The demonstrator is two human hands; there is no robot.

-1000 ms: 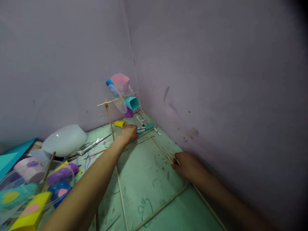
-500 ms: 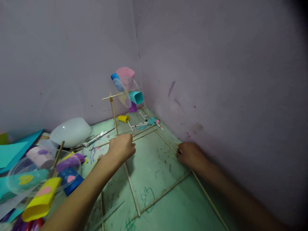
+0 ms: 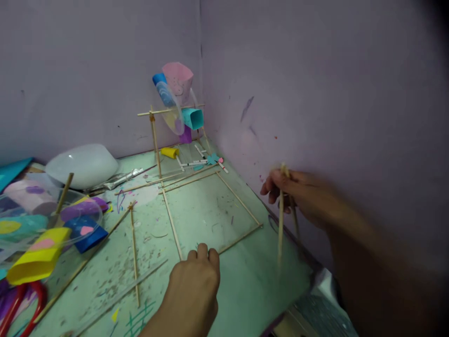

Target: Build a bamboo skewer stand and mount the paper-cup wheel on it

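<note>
My right hand is raised beside the right wall, closed around a pair of thin wooden sticks that meet at the top and spread downward, slightly blurred. On the green tabletop lies a square stick frame. Over its near left corner, my left hand is closed with the knuckles up, hiding that corner and its own fingertips. Left of it are two joined sticks lying flat in a narrow angle.
At the back corner stands a stick stand with coloured paper tubes, including a pink one. More decorated tubes, among them a yellow one, lie at left by red-handled scissors. A white bowl-like object rests against the back wall.
My right hand has lifted the joined sticks off the table. My left hand has come nearer, from the square's far left to its near left corner. The view has shifted.
</note>
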